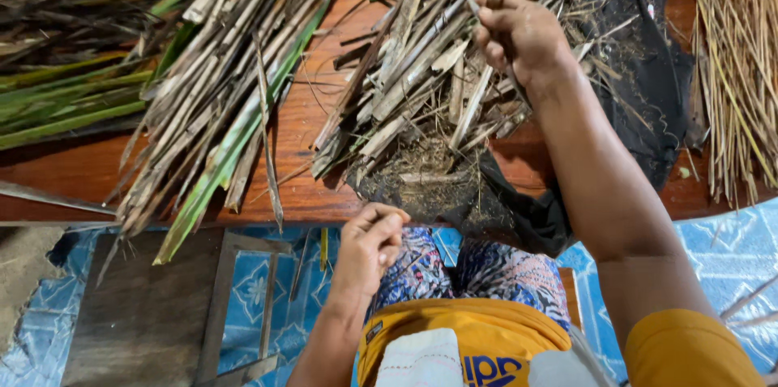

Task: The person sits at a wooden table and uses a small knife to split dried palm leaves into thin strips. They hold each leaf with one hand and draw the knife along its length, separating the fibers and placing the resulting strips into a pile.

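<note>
Both hands (519, 30) (371, 243) curled, right outstretched

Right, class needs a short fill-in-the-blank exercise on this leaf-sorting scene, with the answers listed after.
1. The right hand grips strips in the pile of dry brown leaf strips lying on a ____ cloth.
2. The left hand hovers near the table's ____ edge.
3. The wooden table is reddish-____.

Answers: black; front; brown

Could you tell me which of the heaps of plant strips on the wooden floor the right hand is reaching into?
The middle heap, lying partly on the black cloth; the right hand grips its strips.
</note>
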